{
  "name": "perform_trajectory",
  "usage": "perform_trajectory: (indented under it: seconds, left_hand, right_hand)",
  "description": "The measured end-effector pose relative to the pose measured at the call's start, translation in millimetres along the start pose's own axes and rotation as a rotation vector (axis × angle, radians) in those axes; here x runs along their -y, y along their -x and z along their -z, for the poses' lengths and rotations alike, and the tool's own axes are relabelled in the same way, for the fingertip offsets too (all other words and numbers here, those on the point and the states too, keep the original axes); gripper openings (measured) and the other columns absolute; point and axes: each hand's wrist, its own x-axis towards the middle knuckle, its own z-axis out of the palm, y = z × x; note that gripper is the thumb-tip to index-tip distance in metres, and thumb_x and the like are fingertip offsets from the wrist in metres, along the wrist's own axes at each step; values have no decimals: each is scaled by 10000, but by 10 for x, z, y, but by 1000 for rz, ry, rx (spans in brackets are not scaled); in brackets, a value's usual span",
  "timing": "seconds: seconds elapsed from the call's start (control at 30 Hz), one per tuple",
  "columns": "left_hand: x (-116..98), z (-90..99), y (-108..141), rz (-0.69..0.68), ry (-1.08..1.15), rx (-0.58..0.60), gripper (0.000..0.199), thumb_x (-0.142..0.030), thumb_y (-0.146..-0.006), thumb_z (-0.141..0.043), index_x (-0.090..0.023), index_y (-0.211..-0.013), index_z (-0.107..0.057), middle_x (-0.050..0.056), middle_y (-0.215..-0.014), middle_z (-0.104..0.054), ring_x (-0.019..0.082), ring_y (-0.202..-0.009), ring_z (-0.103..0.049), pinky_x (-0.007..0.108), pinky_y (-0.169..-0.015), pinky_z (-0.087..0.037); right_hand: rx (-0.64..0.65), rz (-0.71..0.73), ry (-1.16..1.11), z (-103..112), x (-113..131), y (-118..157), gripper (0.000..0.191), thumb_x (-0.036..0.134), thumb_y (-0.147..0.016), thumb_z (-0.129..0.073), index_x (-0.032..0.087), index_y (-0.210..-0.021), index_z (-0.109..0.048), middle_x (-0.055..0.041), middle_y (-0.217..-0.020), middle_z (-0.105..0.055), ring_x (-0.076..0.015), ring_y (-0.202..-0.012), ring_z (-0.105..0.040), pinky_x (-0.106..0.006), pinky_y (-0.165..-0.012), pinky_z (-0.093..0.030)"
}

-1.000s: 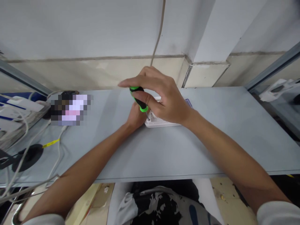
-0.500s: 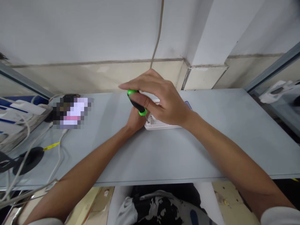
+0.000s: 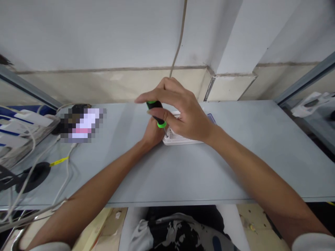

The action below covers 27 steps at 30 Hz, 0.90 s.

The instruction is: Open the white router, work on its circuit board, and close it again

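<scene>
My right hand [image 3: 180,104] is closed around the handle of a green and black screwdriver [image 3: 159,118]. The screwdriver leans a little, its metal shaft reaching down to the near left corner of a white perforated plastic housing [image 3: 180,140]. That housing lies flat on the grey table, partly covered by my right hand. On its left side my left hand [image 3: 154,132] rests against the edge; its fingertips are hidden behind the screwdriver and the right hand. A blue edge [image 3: 211,119] shows at the housing's far right.
To the left lies a blurred-out phone [image 3: 86,123] with a white cable [image 3: 67,170] attached. White boxy devices [image 3: 31,118] and a round black base [image 3: 34,177] stand farther left. Grey metal posts [image 3: 306,83] flank the table, and a wall rises behind it.
My right hand's fingers have curled closer around the screwdriver handle, which has turned slightly. The tip stays at the same corner of the housing. My view has shifted a little.
</scene>
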Motion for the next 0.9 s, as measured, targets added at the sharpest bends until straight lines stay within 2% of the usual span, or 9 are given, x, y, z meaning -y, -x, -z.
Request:
perform_trajectory:
  seconds: [0.1, 0.17, 0.27, 0.43, 0.6, 0.77, 0.9]
  left_hand:
    - [-10, 20, 1, -35, -50, 45, 186, -334, -1015, -584, -234, -858, -572, 66, -856, -686, 264, -997, -672, 408, -858, -604]
    - [-17, 34, 5, -47, -53, 65, 187, -352, -1023, -574, -238, -875, -581, 74, -864, -694, 269, -995, -674, 421, -858, -602]
    - [-24, 42, 11, -45, -57, 86, 195, -366, -1032, -564, -238, -886, -582, 78, -847, -689, 270, -977, -679, 433, -851, -599]
    - [-31, 34, 3, -33, -69, 65, 191, -372, -1029, -566, -229, -903, -580, 69, -883, -693, 259, -1028, -671, 422, -887, -593]
    - [-50, 48, 6, -42, -57, 88, 192, -327, -1017, -581, -230, -852, -561, 72, -886, -694, 247, -971, -669, 396, -838, -586]
    - [-54, 42, 5, -20, -36, 56, 158, -329, -1004, -610, -239, -880, -571, 66, -857, -673, 278, -1066, -669, 408, -849, -596]
    - [-46, 36, 6, -11, -19, 73, 161, -324, -1018, -585, -247, -877, -573, 72, -854, -675, 282, -1037, -669, 436, -857, -594]
  right_hand:
    - [15, 32, -60, 4, -1, -5, 276, 271, -1113, -453, 238, -1255, -687, -50, -1057, -706, -191, -1043, -629, -393, -1018, -547]
    - [-1, 7, -41, 0, 4, -4, 250, 353, -1100, -507, 243, -1222, -694, -63, -1125, -707, -203, -1081, -634, -398, -1024, -553]
    - [-1, -58, 34, -2, 14, 1, 277, 445, -1082, -535, 273, -1199, -717, -65, -1112, -674, -215, -1093, -634, -397, -996, -578]
    - [56, -39, -9, 30, 28, 2, 385, 348, -1137, -331, 328, -1322, -668, -25, -1118, -710, -205, -1140, -642, -436, -1088, -541]
    - [21, -75, 9, -3, -1, 13, 350, 515, -1099, -475, 280, -1204, -712, -61, -1141, -667, -195, -1112, -643, -378, -1005, -586]
    - [17, -18, 18, -15, -17, 19, 362, 319, -1144, -343, 274, -1293, -670, -32, -1049, -699, -185, -1052, -640, -423, -1026, -564]
    - [7, -51, 37, -10, -6, 9, 356, 527, -1103, -453, 292, -1196, -704, -60, -1126, -675, -202, -1093, -641, -400, -1012, -576]
